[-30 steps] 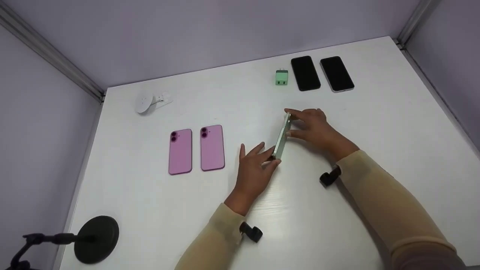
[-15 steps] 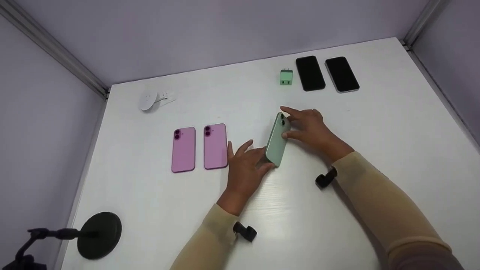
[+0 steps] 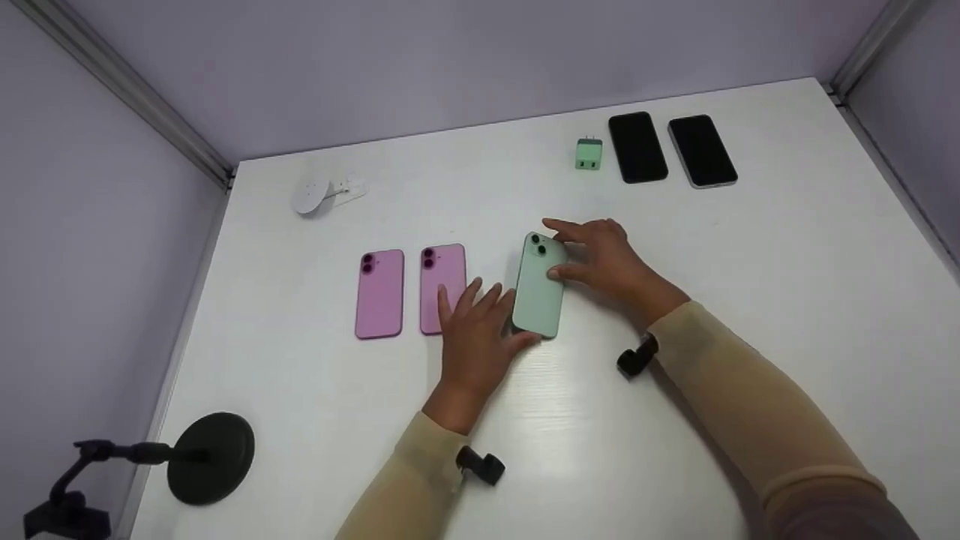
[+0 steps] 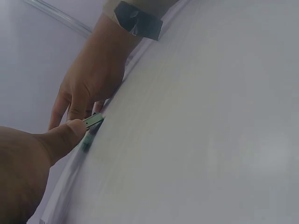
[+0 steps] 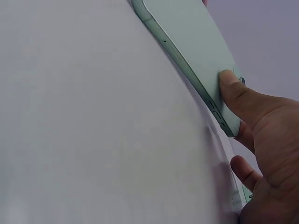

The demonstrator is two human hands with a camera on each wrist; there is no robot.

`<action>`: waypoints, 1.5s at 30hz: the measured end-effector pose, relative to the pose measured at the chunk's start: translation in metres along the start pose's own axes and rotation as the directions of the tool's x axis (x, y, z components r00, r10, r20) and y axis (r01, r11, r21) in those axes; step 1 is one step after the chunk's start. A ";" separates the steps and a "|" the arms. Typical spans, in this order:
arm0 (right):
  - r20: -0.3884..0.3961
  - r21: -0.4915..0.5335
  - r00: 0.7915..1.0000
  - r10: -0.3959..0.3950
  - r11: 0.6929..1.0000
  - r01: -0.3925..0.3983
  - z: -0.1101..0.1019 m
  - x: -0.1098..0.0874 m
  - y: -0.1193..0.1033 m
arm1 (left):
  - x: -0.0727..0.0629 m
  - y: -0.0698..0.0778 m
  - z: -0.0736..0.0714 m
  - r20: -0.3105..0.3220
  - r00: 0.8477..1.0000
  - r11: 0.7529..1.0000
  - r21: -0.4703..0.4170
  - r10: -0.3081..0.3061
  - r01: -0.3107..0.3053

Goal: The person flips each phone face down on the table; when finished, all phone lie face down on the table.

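In the head view a light green phone (image 3: 538, 292) is tilted just above the white table, its back with two camera lenses turned up. My right hand (image 3: 607, 262) pinches its upper right part, thumb (image 5: 231, 88) on the back and fingers partly hidden behind it. My left hand (image 3: 476, 337) holds the lower left corner between thumb (image 4: 70, 133) and index finger; the other fingers are spread over the right edge of a pink phone (image 3: 442, 281). A second pink phone (image 3: 379, 294) lies beside it, back up.
A green charger plug (image 3: 589, 154) and two phones with dark screens up, one black phone (image 3: 637, 148) and another dark phone (image 3: 703, 151), lie at the back right. A white round disc (image 3: 311, 196) stands back left. A black round stand (image 3: 211, 459) is front left.
The green phone has turned from standing on its edge to nearly flat, back up, and moved left. Both hands have shifted left with it, and the left fingers now overlap the pink phone.
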State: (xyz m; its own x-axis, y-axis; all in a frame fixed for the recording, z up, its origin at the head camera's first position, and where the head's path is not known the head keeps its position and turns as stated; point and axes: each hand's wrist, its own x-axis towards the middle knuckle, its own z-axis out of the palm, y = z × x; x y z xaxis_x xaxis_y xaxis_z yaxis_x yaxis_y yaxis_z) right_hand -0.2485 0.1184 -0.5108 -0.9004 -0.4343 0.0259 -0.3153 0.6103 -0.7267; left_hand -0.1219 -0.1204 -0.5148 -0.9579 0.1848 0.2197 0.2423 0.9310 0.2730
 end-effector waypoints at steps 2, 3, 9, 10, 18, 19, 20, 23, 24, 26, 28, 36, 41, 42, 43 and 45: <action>0.001 0.005 1.000 0.003 1.000 -0.003 0.003 0.003 -0.004 | -0.001 -0.002 0.000 0.000 1.000 1.000 0.016 -0.003 0.003; 0.001 0.005 1.000 0.003 1.000 -0.003 0.005 0.005 -0.005 | -0.001 -0.004 0.000 -0.002 1.000 1.000 0.021 -0.005 0.005; 0.023 -0.025 1.000 -0.004 1.000 0.005 0.016 0.016 -0.014 | -0.003 -0.009 0.000 -0.022 0.999 0.998 0.056 -0.023 0.024; 0.029 -0.029 1.000 0.001 1.000 0.000 0.017 0.018 -0.016 | -0.004 -0.010 0.000 -0.024 0.999 0.998 0.057 -0.029 0.031; 0.070 -0.028 0.994 0.083 0.996 -0.081 0.029 0.032 -0.032 | -0.005 -0.014 0.000 -0.022 0.994 0.993 0.041 -0.111 0.112; 0.073 -0.029 0.993 0.088 0.996 -0.086 0.031 0.033 -0.033 | -0.005 -0.014 0.000 -0.020 0.992 0.992 0.034 -0.122 0.122; 0.075 -0.033 0.993 0.092 0.995 -0.090 0.032 0.034 -0.035 | -0.004 -0.014 0.000 -0.018 0.991 0.991 0.031 -0.130 0.130; 0.076 -0.039 0.990 0.121 0.992 -0.118 0.034 0.036 -0.037 | -0.004 -0.015 0.000 -0.023 0.990 0.990 0.020 -0.137 0.137; 0.076 -0.039 0.988 0.131 0.991 -0.128 0.035 0.037 -0.038 | -0.004 -0.015 0.000 -0.026 0.990 0.990 0.018 -0.137 0.138; 0.075 -0.042 0.987 0.143 0.989 -0.140 0.036 0.038 -0.039 | -0.004 -0.016 -0.001 -0.031 0.990 0.990 0.015 -0.141 0.141; 0.075 -0.046 0.986 0.146 0.989 -0.143 0.037 0.039 -0.040 | -0.004 -0.018 -0.002 -0.033 0.989 0.989 0.014 -0.147 0.148; 0.074 -0.054 0.987 0.142 0.989 -0.138 0.040 0.042 -0.045 | -0.003 -0.023 -0.004 -0.044 0.984 0.985 -0.031 -0.170 0.169; 0.062 -0.074 0.990 0.126 0.990 -0.121 0.041 0.042 -0.044 | -0.003 -0.023 -0.005 -0.038 0.983 0.984 -0.025 -0.178 0.178; 0.062 -0.076 0.991 0.122 0.990 -0.118 0.041 0.042 -0.044 | -0.004 -0.023 -0.005 -0.038 0.983 0.984 -0.022 -0.180 0.179; 0.060 -0.079 0.991 0.119 0.990 -0.114 0.042 0.043 -0.044 | -0.004 -0.023 -0.005 -0.039 0.983 0.983 -0.020 -0.181 0.180; 0.062 -0.077 0.992 0.115 0.991 -0.110 0.042 0.043 -0.044 | -0.004 -0.023 -0.005 -0.041 0.982 0.983 -0.014 -0.184 0.183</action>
State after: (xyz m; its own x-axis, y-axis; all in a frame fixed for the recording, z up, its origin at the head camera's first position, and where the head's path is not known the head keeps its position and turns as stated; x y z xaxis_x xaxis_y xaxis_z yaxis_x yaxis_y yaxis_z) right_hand -0.2608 0.0451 -0.5064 -0.9103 -0.4017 -0.0999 -0.2367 0.7032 -0.6704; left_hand -0.1230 -0.1446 -0.5171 -0.9790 -0.0026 0.2040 0.0647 0.9445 0.3221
